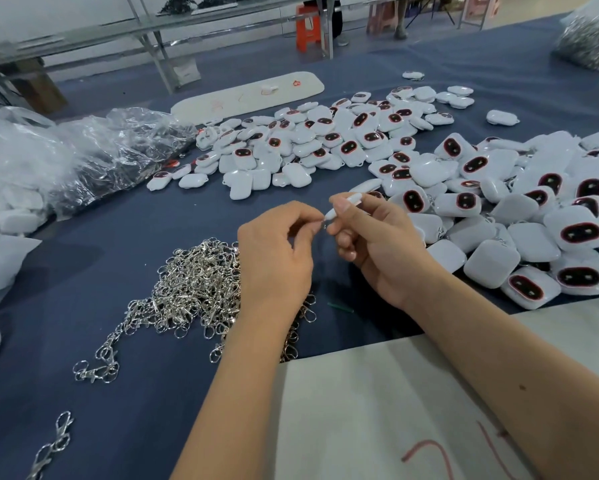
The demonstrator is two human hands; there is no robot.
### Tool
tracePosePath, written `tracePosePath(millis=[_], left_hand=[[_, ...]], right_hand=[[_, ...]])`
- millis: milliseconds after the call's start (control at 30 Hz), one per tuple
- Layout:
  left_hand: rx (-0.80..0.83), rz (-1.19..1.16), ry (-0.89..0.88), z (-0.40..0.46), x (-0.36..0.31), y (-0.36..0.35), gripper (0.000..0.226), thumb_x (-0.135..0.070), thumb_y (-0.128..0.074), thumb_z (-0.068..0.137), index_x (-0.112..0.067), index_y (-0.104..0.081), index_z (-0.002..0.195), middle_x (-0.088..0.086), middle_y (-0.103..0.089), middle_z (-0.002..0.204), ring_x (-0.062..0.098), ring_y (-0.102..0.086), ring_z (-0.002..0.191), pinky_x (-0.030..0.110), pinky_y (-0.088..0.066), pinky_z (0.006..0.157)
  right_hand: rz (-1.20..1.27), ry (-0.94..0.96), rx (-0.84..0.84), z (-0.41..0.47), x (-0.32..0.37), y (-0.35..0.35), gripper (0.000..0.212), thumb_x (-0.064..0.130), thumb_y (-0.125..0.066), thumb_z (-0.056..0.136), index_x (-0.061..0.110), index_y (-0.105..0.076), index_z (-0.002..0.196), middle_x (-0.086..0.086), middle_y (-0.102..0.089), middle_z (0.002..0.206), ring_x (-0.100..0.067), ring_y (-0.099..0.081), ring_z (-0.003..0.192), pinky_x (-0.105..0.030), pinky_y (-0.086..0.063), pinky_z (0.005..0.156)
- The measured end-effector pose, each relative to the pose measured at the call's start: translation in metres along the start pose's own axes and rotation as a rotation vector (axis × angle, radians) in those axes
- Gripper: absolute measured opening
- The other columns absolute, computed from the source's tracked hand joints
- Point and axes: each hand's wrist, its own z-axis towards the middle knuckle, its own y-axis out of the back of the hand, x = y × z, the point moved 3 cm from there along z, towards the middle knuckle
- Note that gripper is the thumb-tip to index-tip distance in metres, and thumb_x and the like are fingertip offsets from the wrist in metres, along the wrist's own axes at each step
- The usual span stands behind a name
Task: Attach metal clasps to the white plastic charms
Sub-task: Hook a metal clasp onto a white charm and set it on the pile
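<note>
White plastic everywhere on this one. The right hand (371, 233) is pinching a white charm (345, 204) edge-on between thumb and fingers, held up above the worktop (145, 237), which is covered in dark blue cloth. The left hand (277, 251) has its fingertips curled in tight against the lower end of that charm, pinching something tiny there. It looks like a bit of metal, but it's too small to say for sure that it's a clasp.

Under and to the left of the left wrist sits a tangled heap of silver clasps (194, 289), with a few loose ones (97, 368) strung out toward the near edge and another stray (53, 445) down by the bottom left corner.

Charms are in two big spreads: one pile (312, 143) farther back in the middle, and a second pile (533, 209) on the right, just beside the right hand. Lots of them lie face up showing a dark oval with a red rim; others show a plain white back.

Crinkled clear plastic bags (93, 154) sit on the left, one of them with white pieces inside. A pale sheet (377, 410) with red marks lies under the right forearm, and a long white board (249, 95) lies past the far pile. An orange stool (308, 27) stands way in the back.
</note>
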Motion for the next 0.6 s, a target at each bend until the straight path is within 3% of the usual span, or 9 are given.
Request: tracePosePath(millis=[133, 233, 300, 400, 467, 600], left_hand=[[-0.126, -0.475, 0.449, -0.005, 0.003, -0.013, 0.011, -0.005, -0.071, 0.093, -0.015, -0.075, 0.095, 0.000, -0.074, 0.081, 0.012, -0.067, 0.076, 0.029, -0.055, 0.076], [-0.031, -0.831, 0.699, -0.008, 0.001, -0.023, 0.007, -0.009, -0.067, 0.097, -0.007, -0.073, 0.100, 0.014, -0.072, 0.090, 0.022, -0.065, 0.085, 0.030, -0.054, 0.078], [-0.020, -0.920, 0.761, -0.009, 0.001, -0.024, 0.010, -0.009, -0.064, 0.099, -0.005, -0.072, 0.103, 0.016, -0.070, 0.092, 0.023, -0.064, 0.086, 0.025, -0.054, 0.075], [-0.082, -0.935, 0.745, -0.009, 0.001, -0.024, 0.009, -0.005, -0.061, 0.100, -0.005, -0.070, 0.099, 0.014, -0.070, 0.089, 0.023, -0.063, 0.080, 0.024, -0.055, 0.071], [-0.120, -0.827, 0.658, -0.007, 0.001, -0.021, 0.012, -0.003, -0.059, 0.100, -0.007, -0.069, 0.093, 0.009, -0.070, 0.081, 0.020, -0.062, 0.074, 0.028, -0.055, 0.071], [-0.067, -0.176, 0.253, 0.000, 0.001, -0.004, 0.015, -0.005, -0.065, 0.096, -0.015, -0.072, 0.086, -0.002, -0.071, 0.078, 0.015, -0.065, 0.074, 0.034, -0.055, 0.076]], right_hand=[[0.155, 0.022, 0.080, 0.000, 0.004, -0.002, 0.039, 0.018, -0.066, 0.089, 0.002, -0.059, 0.124, -0.009, -0.068, 0.076, -0.010, -0.055, 0.057, -0.020, -0.043, 0.052], [0.187, 0.043, 0.135, 0.000, 0.005, -0.002, 0.037, 0.013, -0.064, 0.091, 0.004, -0.059, 0.126, -0.010, -0.069, 0.078, -0.010, -0.057, 0.061, -0.020, -0.045, 0.055], [0.184, 0.044, 0.158, -0.001, 0.005, -0.002, 0.036, 0.011, -0.063, 0.092, 0.005, -0.059, 0.127, -0.012, -0.069, 0.082, -0.012, -0.057, 0.063, -0.020, -0.047, 0.056], [0.156, 0.047, 0.180, -0.002, 0.004, -0.005, 0.037, 0.010, -0.065, 0.090, 0.006, -0.060, 0.127, -0.015, -0.069, 0.085, -0.014, -0.057, 0.064, -0.022, -0.048, 0.057], [0.134, 0.052, 0.178, -0.002, 0.004, -0.005, 0.039, 0.011, -0.066, 0.089, 0.006, -0.060, 0.127, -0.014, -0.070, 0.084, -0.013, -0.057, 0.063, -0.022, -0.048, 0.056], [0.091, 0.048, 0.137, -0.002, 0.004, -0.003, 0.038, 0.015, -0.066, 0.091, 0.006, -0.060, 0.127, -0.011, -0.069, 0.079, -0.012, -0.054, 0.060, -0.022, -0.046, 0.056]])
